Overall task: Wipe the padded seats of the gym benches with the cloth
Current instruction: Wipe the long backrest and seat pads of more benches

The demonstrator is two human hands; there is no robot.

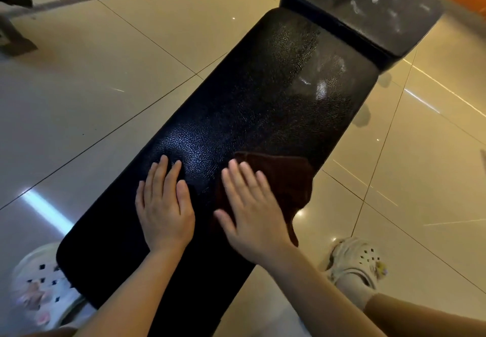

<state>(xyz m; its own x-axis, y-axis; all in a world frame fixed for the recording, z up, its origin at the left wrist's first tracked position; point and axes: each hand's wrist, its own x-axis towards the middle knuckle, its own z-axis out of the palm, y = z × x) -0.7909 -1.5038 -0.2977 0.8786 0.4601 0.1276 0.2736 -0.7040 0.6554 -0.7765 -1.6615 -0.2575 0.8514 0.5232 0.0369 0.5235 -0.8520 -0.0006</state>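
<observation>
Head view. Item: long black padded seat [263,105] of a gym bench, serving as the counter, lying diagonally over a tiled floor [105,79].

Item: brown cloth [286,179], lying on the seat's near-right part, spreading beyond and to the right of the right hand [252,213], one corner hanging over the seat edge.

Grip, right: fingers straight, palm pressing flat on the cloth, nothing clenched. Grip, left: left hand [164,210] lying flat and released on bare padding, just beside the right one, apparently bracing.

Handling note, as judgement: keeping the palm spread over the cloth, pushing in long overlapping passes away from the grip toward the far end, and gathering in the overhanging corner so it is not dragging off the edge.

Item: second pad [368,13], beyond the far end, showing pale streaks.

Obscured: the right hand is blurring, so finger contact is unclear; cloth under the palm is hidden; bench frame is not showing; the seat's near end is running out of frame; pale shoes [357,260] are partly cut off.
</observation>
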